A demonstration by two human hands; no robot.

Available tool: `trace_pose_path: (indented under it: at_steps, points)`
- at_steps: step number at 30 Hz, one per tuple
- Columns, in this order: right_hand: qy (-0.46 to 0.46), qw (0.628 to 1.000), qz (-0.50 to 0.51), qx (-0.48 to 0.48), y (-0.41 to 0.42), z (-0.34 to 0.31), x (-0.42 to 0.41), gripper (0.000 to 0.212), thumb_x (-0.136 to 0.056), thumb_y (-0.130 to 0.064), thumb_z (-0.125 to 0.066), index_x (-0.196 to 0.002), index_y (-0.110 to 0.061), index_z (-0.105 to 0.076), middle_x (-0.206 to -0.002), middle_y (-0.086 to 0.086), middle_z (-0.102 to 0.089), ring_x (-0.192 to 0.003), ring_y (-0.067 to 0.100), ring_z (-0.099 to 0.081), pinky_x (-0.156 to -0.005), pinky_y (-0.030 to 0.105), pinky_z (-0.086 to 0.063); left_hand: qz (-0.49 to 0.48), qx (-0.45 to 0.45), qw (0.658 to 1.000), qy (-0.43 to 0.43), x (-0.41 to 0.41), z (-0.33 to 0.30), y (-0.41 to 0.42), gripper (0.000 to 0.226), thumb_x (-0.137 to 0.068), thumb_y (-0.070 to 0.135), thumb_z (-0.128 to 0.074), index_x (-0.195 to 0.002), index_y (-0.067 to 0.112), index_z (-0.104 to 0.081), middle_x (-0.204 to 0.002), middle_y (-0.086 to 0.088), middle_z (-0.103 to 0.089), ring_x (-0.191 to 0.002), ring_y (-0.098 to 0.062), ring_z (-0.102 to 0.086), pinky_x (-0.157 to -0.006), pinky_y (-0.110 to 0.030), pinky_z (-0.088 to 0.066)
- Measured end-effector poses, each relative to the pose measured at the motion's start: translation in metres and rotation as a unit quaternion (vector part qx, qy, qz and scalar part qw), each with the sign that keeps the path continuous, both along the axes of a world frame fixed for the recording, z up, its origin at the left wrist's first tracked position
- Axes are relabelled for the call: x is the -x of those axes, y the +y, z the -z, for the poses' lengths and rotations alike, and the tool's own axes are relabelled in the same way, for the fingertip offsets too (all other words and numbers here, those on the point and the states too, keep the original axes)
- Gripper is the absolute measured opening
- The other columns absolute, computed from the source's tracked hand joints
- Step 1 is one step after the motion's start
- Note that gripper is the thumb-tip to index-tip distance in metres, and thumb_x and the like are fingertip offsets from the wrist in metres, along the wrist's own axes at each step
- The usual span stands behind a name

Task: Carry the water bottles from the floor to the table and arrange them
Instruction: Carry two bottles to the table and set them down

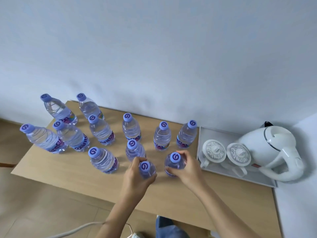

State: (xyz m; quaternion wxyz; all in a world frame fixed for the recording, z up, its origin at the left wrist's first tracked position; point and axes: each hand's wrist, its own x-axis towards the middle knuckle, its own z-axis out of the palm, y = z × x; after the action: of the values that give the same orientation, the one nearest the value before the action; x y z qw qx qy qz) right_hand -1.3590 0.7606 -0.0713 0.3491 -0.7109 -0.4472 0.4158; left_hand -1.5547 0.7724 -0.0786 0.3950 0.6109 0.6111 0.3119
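Observation:
Several clear water bottles with purple caps stand upright on the light wooden table (68, 170). My left hand (135, 179) grips one bottle (147, 169) near the table's front middle. Just to its right, my right hand (187, 167) grips another bottle (175, 160) around its shoulder. Both held bottles are upright, at or just above the tabletop. Right behind the left-hand bottle stands a further bottle (134, 149). The others stand in loose rows toward the wall, such as one at the far left (42, 139) and one by the tray (187, 134).
A grey tray (267, 181) at the table's right end holds two lidded white cups (214, 151) and a white electric kettle (274, 148). A pale wall runs behind the table. Below the front edge are wooden floor, a white cable (77, 231) and my leg in jeans (168, 227).

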Motion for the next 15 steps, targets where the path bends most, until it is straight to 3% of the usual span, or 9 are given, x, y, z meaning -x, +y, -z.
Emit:
trace_pose_path:
  at_steps: [3, 12, 15]
  points:
    - [0.008, 1.0, 0.013, -0.008, 0.0, 0.005, -0.003, 0.056, -0.062, -0.014, -0.092, -0.107, -0.017, -0.059, -0.1, -0.007, -0.069, -0.09, 0.003, -0.065, -0.08, 0.015, -0.047, -0.001, 0.002, 1.0, -0.007, -0.003, 0.003, 0.004, 0.049, -0.062, 0.015, -0.086, -0.087, 0.038, -0.049, -0.084, 0.015, -0.065, -0.077, -0.006, -0.061, -0.064, -0.019, -0.046]
    - [0.004, 1.0, 0.008, -0.024, 0.0, 0.017, -0.007, 0.057, -0.065, -0.007, -0.089, -0.109, -0.017, -0.053, -0.103, 0.0, -0.067, -0.097, 0.015, -0.065, -0.087, 0.028, -0.05, 0.029, -0.029, 0.999, -0.036, 0.005, 0.013, 0.003, 0.056, -0.065, 0.014, -0.086, -0.096, 0.04, -0.047, -0.094, 0.012, -0.059, -0.09, -0.012, -0.057, -0.076, -0.019, -0.043]
    - [-0.003, 1.0, 0.01, -0.026, -0.002, 0.015, -0.005, 0.058, -0.065, -0.008, -0.089, -0.108, -0.021, -0.052, -0.105, -0.001, -0.066, -0.097, 0.009, -0.065, -0.085, 0.02, -0.048, 0.03, -0.016, 0.998, -0.053, 0.005, 0.013, 0.002, 0.054, -0.065, 0.013, -0.086, -0.097, 0.034, -0.048, -0.096, 0.006, -0.059, -0.091, -0.014, -0.057, -0.078, -0.025, -0.046]
